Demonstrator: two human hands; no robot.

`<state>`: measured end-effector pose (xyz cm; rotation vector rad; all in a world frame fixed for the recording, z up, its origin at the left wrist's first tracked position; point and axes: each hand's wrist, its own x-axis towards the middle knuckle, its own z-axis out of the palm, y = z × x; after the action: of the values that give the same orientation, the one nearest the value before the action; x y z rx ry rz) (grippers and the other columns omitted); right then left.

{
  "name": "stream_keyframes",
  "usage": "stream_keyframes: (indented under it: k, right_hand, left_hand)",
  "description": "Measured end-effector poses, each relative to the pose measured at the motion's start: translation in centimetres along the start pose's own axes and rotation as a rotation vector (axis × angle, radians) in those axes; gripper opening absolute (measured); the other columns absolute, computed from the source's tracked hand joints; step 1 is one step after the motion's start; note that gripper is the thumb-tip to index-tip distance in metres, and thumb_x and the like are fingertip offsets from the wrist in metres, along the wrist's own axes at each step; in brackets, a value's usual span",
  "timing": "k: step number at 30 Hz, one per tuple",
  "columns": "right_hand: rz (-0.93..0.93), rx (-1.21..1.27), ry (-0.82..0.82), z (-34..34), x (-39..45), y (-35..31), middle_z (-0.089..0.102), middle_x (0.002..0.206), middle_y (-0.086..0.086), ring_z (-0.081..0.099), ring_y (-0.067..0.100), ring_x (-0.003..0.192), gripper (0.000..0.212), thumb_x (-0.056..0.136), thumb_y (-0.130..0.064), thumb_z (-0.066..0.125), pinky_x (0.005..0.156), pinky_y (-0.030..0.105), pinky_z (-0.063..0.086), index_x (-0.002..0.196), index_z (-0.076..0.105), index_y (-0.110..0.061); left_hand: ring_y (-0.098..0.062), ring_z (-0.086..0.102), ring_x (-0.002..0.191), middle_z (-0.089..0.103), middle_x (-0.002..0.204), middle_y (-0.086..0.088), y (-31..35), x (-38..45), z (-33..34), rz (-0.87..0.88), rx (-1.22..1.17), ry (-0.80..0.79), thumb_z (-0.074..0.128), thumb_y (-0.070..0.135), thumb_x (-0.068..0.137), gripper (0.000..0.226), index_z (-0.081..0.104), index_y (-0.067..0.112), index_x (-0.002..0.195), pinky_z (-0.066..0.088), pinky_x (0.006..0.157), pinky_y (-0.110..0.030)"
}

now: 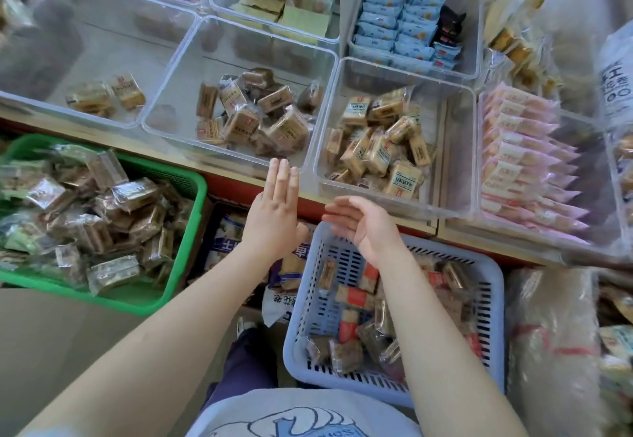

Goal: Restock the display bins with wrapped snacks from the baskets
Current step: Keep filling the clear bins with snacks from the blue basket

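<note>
Nearest, at 5 o'clock, the blue basket (394,320) has few wrapped snacks (349,327) left. Both hands are empty: the left hand (274,210) flat with straight fingers, the right hand (359,224) relaxed and loosely curved above the basket rim. I judge this as between loads. Next, reach down, gather snacks, and drop them in the half-filled clear bin (178,121) at 12 o'clock.

Two baskets in front of me: one green basket (191,217), one blue basket (308,299), both holding wrapped snacks, too jumbled to count. Clear bins (322,108) on shelf: seven I can tell apart. Far-left bin: two or three packs (106,96). My hands: two, nothing in either.
</note>
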<state>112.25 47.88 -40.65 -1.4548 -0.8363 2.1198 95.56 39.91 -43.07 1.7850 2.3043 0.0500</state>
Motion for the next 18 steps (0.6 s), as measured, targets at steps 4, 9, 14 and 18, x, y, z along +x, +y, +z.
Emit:
stream_keyframes:
  k: [4,9,14,18]
  right_hand:
    - [0.269,-0.472,0.227,-3.5,2.1,7.4,0.066,0.114,0.014,0.067,0.026,0.095,0.029,0.104,-0.018,0.052,0.084,0.039,0.060,0.129,0.057,-0.006]
    - [0.342,-0.760,0.225,-2.6,3.4,12.1,0.037,0.156,0.011,0.048,0.031,0.134,0.079,0.100,-0.037,0.061,0.097,0.039,0.048,0.158,0.016,-0.010]
    - [0.357,-0.805,0.298,-2.4,4.7,13.4,0.055,0.137,0.011,0.060,0.026,0.100,0.071,0.096,-0.034,0.067,0.080,0.037,0.055,0.153,0.031,-0.010]
    - [0.316,-0.810,0.326,-4.1,4.8,13.7,0.057,0.133,0.005,0.063,0.028,0.112,0.057,0.097,-0.027,0.066,0.082,0.036,0.056,0.146,0.043,-0.012]
  left_hand:
    - [-0.033,-0.010,0.154,-0.002,0.165,-0.021,0.0,0.0,0.9,-0.002,-0.050,0.054,0.060,0.032,0.084,0.097,0.005,0.000,0.157,0.039,0.111,-0.040]
    - [-0.037,-0.003,0.154,0.005,0.164,-0.023,-0.1,0.3,2.0,0.012,-0.023,0.103,0.063,0.032,0.081,0.098,0.007,-0.003,0.155,0.028,0.118,-0.044]
    - [-0.035,-0.005,0.154,0.004,0.165,-0.021,-0.6,0.1,1.9,0.029,-0.045,0.099,0.063,0.031,0.081,0.097,0.008,0.000,0.156,0.030,0.117,-0.044]
    - [-0.035,-0.007,0.154,0.001,0.165,-0.021,-0.3,0.1,1.8,0.013,-0.046,0.092,0.061,0.032,0.082,0.098,0.005,0.001,0.156,0.034,0.116,-0.043]
